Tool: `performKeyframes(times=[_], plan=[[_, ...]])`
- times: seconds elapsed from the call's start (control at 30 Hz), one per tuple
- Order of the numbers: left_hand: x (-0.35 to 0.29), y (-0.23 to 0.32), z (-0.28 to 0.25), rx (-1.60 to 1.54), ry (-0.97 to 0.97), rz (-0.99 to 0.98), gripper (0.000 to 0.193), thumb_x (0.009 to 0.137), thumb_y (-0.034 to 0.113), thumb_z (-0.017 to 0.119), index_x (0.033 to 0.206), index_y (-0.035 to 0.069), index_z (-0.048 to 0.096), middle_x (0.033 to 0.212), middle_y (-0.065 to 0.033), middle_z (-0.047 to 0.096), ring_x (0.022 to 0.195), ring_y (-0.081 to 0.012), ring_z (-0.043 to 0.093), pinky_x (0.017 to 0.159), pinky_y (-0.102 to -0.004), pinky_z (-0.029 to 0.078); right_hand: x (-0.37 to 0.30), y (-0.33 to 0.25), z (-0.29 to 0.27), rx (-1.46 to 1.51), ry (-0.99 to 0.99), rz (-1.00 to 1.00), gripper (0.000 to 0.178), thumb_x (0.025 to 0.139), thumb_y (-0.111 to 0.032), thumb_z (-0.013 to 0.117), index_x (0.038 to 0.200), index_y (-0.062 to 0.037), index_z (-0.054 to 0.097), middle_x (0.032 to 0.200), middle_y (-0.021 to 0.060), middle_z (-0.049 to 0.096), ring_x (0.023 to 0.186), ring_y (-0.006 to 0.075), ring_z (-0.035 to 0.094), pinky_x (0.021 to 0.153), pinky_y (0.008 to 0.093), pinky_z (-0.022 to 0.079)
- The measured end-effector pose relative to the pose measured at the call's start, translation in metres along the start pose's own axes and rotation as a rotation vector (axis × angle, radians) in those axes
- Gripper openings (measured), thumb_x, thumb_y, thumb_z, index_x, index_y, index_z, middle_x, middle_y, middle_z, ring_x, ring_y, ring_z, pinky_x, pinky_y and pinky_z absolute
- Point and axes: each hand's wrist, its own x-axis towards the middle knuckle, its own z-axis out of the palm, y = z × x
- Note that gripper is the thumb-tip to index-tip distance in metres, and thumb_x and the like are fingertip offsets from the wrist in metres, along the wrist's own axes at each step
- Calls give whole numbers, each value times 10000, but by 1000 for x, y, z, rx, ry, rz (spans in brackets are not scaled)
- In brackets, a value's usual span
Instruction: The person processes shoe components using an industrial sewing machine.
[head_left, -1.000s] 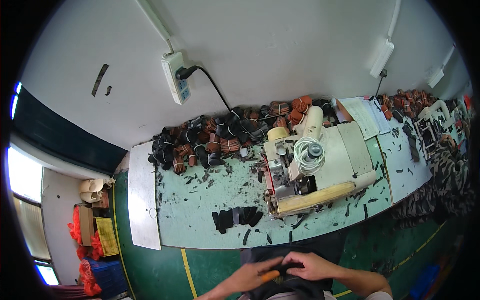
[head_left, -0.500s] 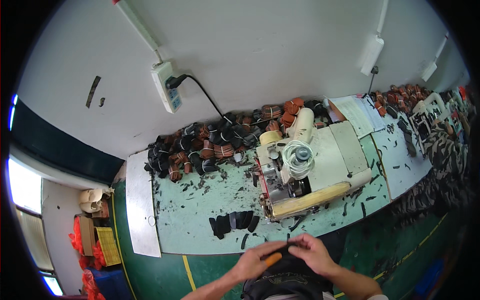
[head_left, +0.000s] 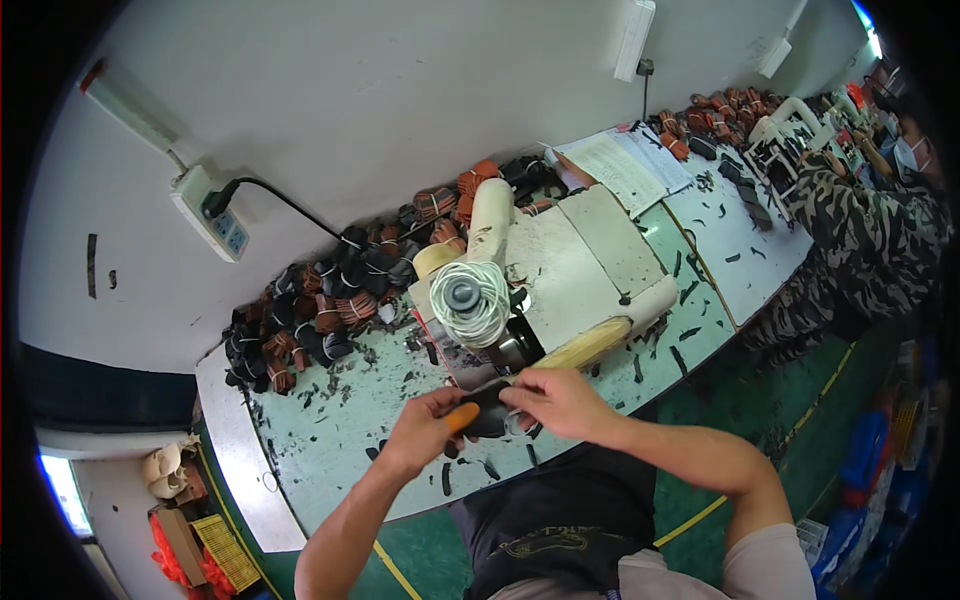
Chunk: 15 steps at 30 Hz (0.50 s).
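Observation:
A small dark, flat leather-like piece [head_left: 487,408] is stretched between my two hands at the front of the cream machine [head_left: 590,245]. My left hand [head_left: 422,428], with an orange finger cover on one finger, pinches the piece's left end. At the other end, my right hand [head_left: 562,402] grips it between thumb and fingers, close to the machine's yellowish padded front bar [head_left: 590,345]. The machine's working parts just behind the piece are partly hidden by my hands. A coil of white cord [head_left: 470,303] sits around a grey knob on top of the machine.
Tied bundles of black and brown strips [head_left: 335,295] are heaped along the wall. Dark scraps litter the pale green table [head_left: 330,440]. Papers [head_left: 625,165] lie behind the machine. A power strip [head_left: 210,212] hangs on the wall. At right sits a person in camouflage clothing [head_left: 860,235].
My hands have risen from near my lap to the machine's front, bringing the dark piece over the table. The view has turned right, showing more of the co-worker.

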Motion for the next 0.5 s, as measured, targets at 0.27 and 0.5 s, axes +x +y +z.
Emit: performKeyframes(times=[0.27, 0.5], plan=[[13, 11, -11, 47, 71, -68, 218, 910, 163, 612, 1030, -13, 659, 761, -27, 658, 521, -64, 522, 472, -205, 405, 10, -16, -40, -842, 187, -465, 219, 807, -106, 649, 992, -12, 579, 861, 153, 602, 838, 347, 579, 741, 443, 458], [20, 22, -2, 22, 32, -53, 226, 924, 161, 586, 1046, -23, 638, 806, -34, 659, 586, -77, 575, 490, -221, 451, 13, -25, -31, -1041, 188, -518, 260, 799, -55, 618, 1049, -16, 559, 960, 155, 581, 919, 356, 553, 806, 427, 454]])
